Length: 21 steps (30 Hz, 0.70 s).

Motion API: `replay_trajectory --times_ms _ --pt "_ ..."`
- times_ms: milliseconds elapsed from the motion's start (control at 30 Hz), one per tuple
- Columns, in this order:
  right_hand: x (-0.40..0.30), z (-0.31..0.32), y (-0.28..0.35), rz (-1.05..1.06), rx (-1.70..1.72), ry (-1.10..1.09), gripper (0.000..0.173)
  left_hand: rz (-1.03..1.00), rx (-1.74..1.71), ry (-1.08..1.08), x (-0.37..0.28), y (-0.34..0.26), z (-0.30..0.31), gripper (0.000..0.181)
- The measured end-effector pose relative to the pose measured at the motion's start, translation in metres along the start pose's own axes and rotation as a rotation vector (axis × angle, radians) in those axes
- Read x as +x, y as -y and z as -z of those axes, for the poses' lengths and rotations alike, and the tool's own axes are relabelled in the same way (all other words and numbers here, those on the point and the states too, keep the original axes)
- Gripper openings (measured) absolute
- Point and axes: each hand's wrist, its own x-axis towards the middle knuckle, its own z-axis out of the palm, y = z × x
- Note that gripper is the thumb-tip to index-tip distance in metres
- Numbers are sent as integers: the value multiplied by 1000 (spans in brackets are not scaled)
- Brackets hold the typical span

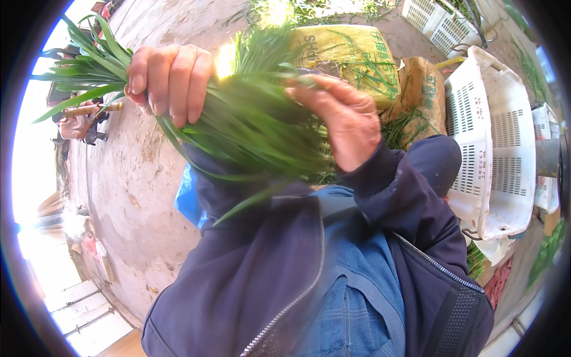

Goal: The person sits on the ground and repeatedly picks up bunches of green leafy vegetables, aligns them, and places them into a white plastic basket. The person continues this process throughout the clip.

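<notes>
A thick bunch of long flat green leaves, likely garlic chives (263,129), lies across both hands in front of my chest, its middle blurred by motion. My left hand (171,85) is closed around the leafy part, with the loose tips fanning out past it to the upper left. At the pale stem ends, my right hand (341,116) has its fingers bent against the bunch; blur hides whether they grip any leaves. Beyond the hands, more green leaves (263,49) are piled beside a yellow sack (374,44) with printed writing and loose leaves on top.
A brown sack (430,85) sits right of the yellow one. White slatted plastic crates (466,129) stand at my right, with another crate (439,26) farther back. A blue plastic bag (186,196) lies by my left leg. A broom (53,205) is at the far left.
</notes>
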Motion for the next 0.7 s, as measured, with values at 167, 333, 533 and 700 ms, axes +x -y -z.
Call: replay_trajectory --times_ms 167,333,533,700 --pt "-7 98 21 -160 357 292 26 159 150 -224 -13 -59 18 18" --pt "-62 202 -51 -122 -1249 760 58 239 504 -860 14 -76 40 22" --pt "-19 138 26 226 -1461 367 47 379 835 -1155 34 -43 59 22" --pt "28 38 64 403 -1050 140 80 462 612 -956 30 -31 73 16"
